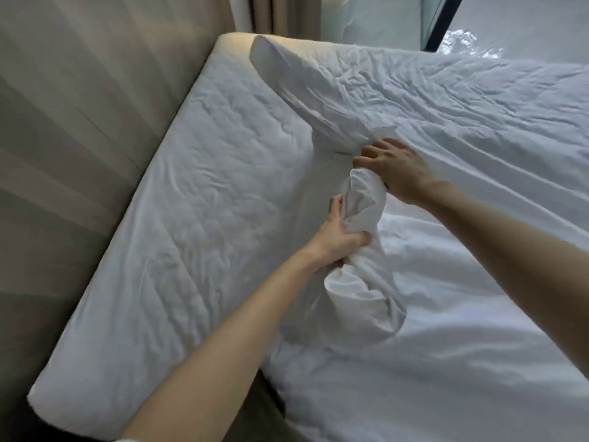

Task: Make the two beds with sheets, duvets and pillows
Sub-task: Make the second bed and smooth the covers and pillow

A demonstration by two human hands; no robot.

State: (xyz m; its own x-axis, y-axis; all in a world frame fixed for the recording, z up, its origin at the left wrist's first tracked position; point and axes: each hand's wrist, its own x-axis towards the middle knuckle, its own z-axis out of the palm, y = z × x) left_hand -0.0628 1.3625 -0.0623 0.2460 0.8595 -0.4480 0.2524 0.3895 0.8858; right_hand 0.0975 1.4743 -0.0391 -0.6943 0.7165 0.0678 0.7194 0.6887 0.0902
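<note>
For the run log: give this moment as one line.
left hand: grips bunched white sheet | right hand: grips same sheet farther up | mattress: wall side not yet covered

Beige panelled wall (79, 106) with slanting seams at left, beige curtain (255, 14) hanging at far centre, pale window pane (366, 23) just right of it, dark window frame (443, 23) at far right (running diagonally), soft daylight entering from the far side.
</note>
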